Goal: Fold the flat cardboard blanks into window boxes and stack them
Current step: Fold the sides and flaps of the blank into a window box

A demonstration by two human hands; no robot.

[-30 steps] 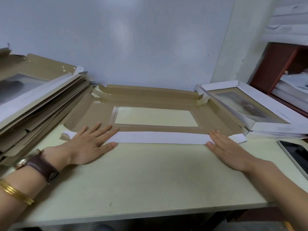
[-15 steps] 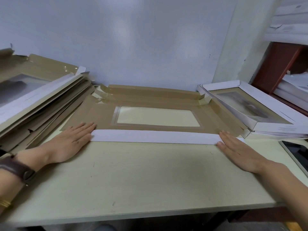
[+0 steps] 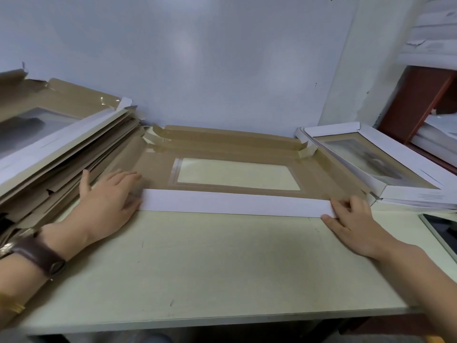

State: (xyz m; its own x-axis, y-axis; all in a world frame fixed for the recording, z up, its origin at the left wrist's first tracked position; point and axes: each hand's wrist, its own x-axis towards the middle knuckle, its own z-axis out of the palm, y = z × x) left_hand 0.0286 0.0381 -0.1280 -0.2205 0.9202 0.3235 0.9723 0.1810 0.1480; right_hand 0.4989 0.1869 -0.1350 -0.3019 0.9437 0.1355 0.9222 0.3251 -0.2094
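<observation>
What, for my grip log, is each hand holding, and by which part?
Left hand holds nothing: it presses flat on the brown cardboard blank beside the white flap. Right hand touches the flap's right end; a pinch cannot be told.

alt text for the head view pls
A left hand and right hand rest at the ends of a white flap folded over a flat brown cardboard blank with a window, on a pale table. Flat blanks are piled left; folded window boxes stacked right.
</observation>
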